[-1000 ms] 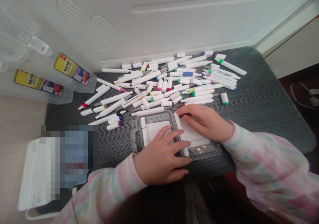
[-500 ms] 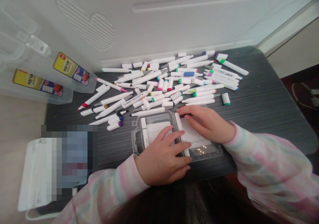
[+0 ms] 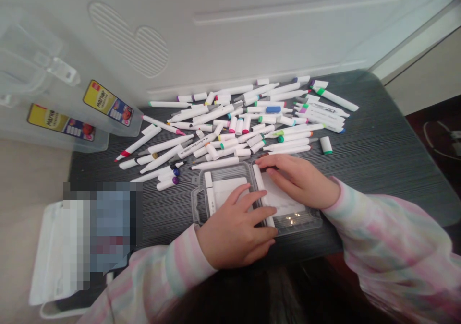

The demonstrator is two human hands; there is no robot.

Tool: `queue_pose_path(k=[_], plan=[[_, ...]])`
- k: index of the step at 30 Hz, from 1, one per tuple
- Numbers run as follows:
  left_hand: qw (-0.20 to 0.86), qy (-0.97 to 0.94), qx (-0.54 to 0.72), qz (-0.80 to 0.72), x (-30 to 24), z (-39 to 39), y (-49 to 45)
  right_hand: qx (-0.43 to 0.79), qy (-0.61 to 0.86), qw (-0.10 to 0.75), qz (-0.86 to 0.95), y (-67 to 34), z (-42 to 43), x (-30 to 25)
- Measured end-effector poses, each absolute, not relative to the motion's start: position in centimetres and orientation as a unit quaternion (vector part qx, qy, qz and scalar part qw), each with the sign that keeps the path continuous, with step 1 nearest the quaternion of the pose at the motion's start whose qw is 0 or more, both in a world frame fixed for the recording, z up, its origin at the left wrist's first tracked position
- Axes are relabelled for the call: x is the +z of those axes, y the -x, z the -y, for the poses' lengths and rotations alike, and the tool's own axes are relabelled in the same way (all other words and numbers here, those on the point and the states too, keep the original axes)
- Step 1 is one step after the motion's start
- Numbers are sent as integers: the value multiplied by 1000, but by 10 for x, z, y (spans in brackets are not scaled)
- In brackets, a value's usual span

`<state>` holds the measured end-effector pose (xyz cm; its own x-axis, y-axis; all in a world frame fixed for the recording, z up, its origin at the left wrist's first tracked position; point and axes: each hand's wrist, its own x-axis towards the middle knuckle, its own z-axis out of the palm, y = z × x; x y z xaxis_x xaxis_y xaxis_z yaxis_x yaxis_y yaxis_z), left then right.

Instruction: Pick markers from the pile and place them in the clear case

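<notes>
In the head view, one marker [image 3: 258, 176] lies along the middle of the clear case [image 3: 310, 221] on the table [image 3: 389, 156], below the wide-spread left hand [image 3: 237, 228]; I cannot tell whether the right hand [image 3: 304, 180] pinches its far end. Light, even pressure at both ends should probably keep it straight.

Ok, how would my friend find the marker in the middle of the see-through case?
On the dark table, in front of the marker pile, an open clear case lies under the left hand and right hand. The white marker lies near its middle fold. Unlike the left-side marker, it has the left hand's fingers across it.
</notes>
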<state>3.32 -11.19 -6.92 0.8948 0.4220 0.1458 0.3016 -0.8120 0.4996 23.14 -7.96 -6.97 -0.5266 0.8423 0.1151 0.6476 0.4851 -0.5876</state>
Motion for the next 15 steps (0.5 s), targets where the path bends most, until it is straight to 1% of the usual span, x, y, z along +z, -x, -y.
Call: queue_pose_path(k=[15], plan=[[252,-941,115,-193,-69,113,-31,257,451,216,827,-229,81,-69]])
